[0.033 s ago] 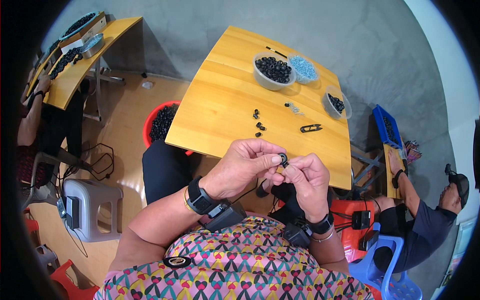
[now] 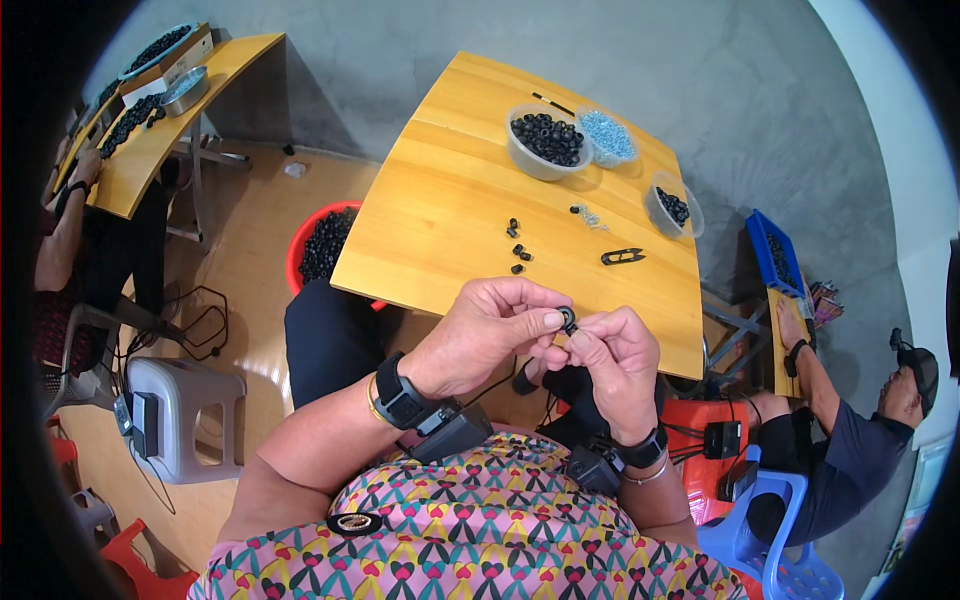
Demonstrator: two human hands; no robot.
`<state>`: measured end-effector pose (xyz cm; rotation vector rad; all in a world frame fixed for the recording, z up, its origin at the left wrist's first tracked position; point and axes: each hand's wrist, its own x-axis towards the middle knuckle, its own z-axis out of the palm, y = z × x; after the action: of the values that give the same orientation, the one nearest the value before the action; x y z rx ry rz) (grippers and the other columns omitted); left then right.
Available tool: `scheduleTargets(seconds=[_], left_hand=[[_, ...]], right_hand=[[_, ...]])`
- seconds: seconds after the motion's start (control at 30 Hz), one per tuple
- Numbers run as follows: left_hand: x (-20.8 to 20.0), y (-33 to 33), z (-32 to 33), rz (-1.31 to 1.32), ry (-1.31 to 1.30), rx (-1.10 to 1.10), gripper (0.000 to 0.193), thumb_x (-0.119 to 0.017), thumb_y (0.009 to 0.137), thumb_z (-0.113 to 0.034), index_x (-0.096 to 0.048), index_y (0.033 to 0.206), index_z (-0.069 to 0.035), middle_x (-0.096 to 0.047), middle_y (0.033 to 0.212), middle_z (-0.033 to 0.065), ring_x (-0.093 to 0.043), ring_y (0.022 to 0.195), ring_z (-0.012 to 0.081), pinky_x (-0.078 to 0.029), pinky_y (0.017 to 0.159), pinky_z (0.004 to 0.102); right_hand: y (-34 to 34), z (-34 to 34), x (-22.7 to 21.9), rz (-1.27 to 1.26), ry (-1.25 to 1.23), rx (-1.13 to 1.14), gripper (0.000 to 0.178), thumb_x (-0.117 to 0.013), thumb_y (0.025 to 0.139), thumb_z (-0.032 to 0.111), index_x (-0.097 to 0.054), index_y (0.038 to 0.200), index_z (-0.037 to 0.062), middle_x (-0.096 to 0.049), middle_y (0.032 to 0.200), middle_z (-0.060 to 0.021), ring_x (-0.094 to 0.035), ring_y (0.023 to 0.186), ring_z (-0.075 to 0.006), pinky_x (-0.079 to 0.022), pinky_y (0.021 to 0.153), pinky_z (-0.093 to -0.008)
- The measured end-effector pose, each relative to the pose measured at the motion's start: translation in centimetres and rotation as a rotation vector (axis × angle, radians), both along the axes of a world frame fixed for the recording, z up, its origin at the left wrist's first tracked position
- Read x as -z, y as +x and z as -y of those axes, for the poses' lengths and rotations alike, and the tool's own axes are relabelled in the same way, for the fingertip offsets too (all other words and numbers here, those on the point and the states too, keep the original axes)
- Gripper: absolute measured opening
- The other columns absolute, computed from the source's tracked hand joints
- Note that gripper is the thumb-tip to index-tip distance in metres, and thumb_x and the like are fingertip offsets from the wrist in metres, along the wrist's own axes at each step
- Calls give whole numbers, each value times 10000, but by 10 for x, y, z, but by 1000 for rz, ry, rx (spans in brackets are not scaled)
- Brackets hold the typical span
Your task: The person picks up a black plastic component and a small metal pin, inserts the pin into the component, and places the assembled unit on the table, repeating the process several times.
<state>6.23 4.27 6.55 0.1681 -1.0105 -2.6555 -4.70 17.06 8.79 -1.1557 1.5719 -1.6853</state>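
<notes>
Just over the table's near edge, my left hand (image 2: 505, 325) pinches a small black ring-shaped part (image 2: 568, 318) between thumb and forefinger. My right hand (image 2: 617, 350) is closed at the same part from the other side, its thumb and fingertips pressed together there. Whether a smaller piece sits inside the ring is too small to tell. Beyond my hands, several short black cylindrical parts (image 2: 517, 252) lie on the wooden table (image 2: 430, 190). To their right are black thread snips (image 2: 622, 257) and a little heap of small silvery pieces (image 2: 592, 218) with a black part beside it.
Toward the table's back stand a tub of black parts (image 2: 547, 140), a tub of light-blue pieces (image 2: 607, 137) and a smaller tub (image 2: 674, 206). A red basin (image 2: 300, 245) is left of the table. Co-workers sit at both sides, near a grey stool (image 2: 185, 415) and a blue chair (image 2: 775, 520).
</notes>
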Motion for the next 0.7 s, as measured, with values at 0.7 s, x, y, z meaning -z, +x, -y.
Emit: scheduleTargets(seconds=[0.7], left_hand=[[4, -2, -4, -7, -245, -89, 140, -565, 816, 2, -605, 947, 32, -617, 763, 73, -575, 661, 108, -498, 619, 234]], right_hand=[[4, 2, 4, -42, 21, -5, 75, -515, 844, 0, -443, 822, 4, -571, 736, -81, -577, 646, -103, -475, 546, -205]])
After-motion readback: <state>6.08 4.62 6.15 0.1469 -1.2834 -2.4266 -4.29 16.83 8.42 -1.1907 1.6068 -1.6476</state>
